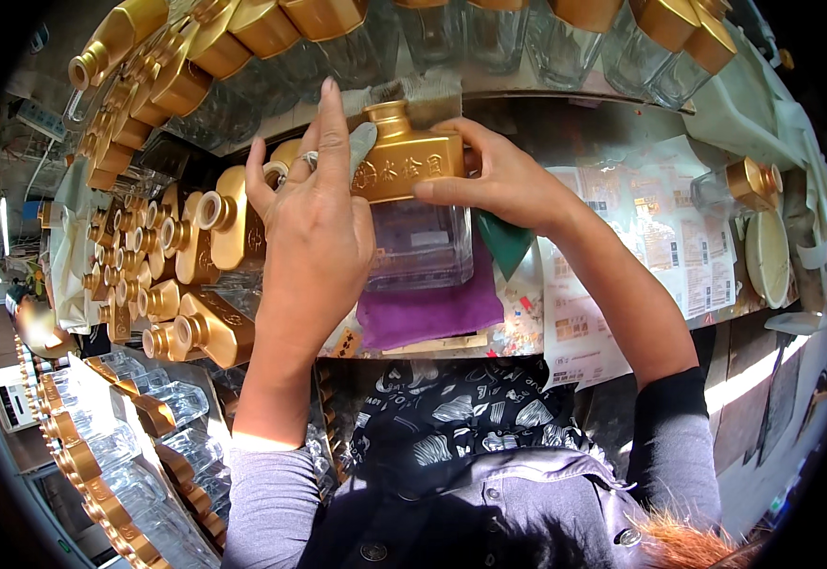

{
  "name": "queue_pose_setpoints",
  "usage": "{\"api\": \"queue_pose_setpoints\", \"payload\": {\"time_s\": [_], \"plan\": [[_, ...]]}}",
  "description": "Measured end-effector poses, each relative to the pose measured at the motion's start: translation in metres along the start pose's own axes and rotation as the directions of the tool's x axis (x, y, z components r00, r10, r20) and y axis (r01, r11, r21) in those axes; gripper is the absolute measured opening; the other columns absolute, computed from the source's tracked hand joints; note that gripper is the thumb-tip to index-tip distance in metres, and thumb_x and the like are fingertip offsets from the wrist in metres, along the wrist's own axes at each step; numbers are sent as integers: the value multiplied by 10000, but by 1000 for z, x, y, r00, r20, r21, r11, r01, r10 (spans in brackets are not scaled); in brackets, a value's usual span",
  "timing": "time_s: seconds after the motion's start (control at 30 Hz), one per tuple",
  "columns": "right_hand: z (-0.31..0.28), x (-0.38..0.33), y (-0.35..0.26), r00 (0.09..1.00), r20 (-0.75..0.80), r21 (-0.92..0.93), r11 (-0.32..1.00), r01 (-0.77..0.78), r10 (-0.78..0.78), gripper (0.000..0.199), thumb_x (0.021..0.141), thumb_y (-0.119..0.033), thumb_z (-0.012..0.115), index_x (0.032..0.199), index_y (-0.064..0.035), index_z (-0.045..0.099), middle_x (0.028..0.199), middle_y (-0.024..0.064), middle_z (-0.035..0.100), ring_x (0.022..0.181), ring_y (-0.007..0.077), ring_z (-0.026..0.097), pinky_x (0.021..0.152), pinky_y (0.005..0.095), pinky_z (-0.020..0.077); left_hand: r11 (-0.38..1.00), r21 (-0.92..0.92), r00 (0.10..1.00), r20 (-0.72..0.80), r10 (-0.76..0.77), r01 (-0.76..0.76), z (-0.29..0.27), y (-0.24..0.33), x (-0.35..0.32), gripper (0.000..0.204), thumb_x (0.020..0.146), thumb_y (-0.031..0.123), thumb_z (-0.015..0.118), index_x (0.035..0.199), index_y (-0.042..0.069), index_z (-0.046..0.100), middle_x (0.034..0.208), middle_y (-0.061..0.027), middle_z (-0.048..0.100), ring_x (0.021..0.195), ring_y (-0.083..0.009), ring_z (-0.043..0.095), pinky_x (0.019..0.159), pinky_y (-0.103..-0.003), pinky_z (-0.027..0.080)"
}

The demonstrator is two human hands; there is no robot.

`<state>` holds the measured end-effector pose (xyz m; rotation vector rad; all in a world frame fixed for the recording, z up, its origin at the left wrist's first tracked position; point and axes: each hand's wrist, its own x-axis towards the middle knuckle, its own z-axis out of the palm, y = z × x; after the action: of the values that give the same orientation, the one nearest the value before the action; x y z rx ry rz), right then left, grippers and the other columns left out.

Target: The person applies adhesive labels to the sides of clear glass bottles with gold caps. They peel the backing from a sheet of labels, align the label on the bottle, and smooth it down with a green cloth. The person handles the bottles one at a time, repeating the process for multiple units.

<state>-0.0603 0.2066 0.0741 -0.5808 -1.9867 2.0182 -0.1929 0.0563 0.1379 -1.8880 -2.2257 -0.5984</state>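
Note:
A clear glass bottle (420, 248) with a gold shoulder and neck, raised characters across its front, stands upright over a folded purple cloth (432, 318). My right hand (499, 180) closes round the right end of the gold part, thumb in front and fingers behind. At the bottle's left end is my left hand (314, 213), its back toward me and fingers spread, one wearing a ring. A pale grey-green cover (363, 142) seems to sit on its index finger, beside the gold face. Whether that finger touches the bottle, I cannot tell. Behind my right wrist hangs a green piece (505, 245).
Several gold-topped bottles (214, 327) crowd the left of the table, with more in a row (432, 33) along the back. Printed paper sheets (636, 251) lie to the right. Beyond them are another bottle (750, 183) and a pale oval dish (767, 258). Racked bottles (115, 446) stand lower left.

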Motion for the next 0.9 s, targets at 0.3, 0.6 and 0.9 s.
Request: {"api": "queue_pose_setpoints", "payload": {"time_s": [0.3, 0.6, 0.9], "plan": [[4, -3, -1, 1000, 1, 1, 1000, -3, 3, 804, 698, -371, 814, 1249, 79, 440, 1096, 166, 608, 1013, 195, 594, 878, 296, 466, 995, -84, 998, 27, -59, 61, 8, -20, 10, 679, 778, -15, 443, 1438, -26, 284, 1059, -216, 630, 1062, -318, 567, 1048, -444, 260], [9, -27, 9, 877, 54, -279, 836, 473, -478, 797, 612, -408, 844, 1195, 5, 491, 1080, 178, 612, 1001, 307, 598, 844, 368, 480, 872, -463, 977, 202, -73, 161, -33, -2, 9, 412, 972, 248, 471, 1325, 41, 524, 1200, -137, 566, 988, -199, 564, 875, -290, 428], [61, -120, -52, 686, -176, -732, 560, 388, -706, 482, 666, -407, 735, 920, -14, 623, 859, 153, 636, 801, 339, 653, 658, 413, 526, 714, -691, 986, 167, 10, 110, -56, 34, -47, 439, 1030, 244, 377, 1386, -11, 398, 1355, -185, 459, 1239, -252, 458, 1048, -345, 347]]}}
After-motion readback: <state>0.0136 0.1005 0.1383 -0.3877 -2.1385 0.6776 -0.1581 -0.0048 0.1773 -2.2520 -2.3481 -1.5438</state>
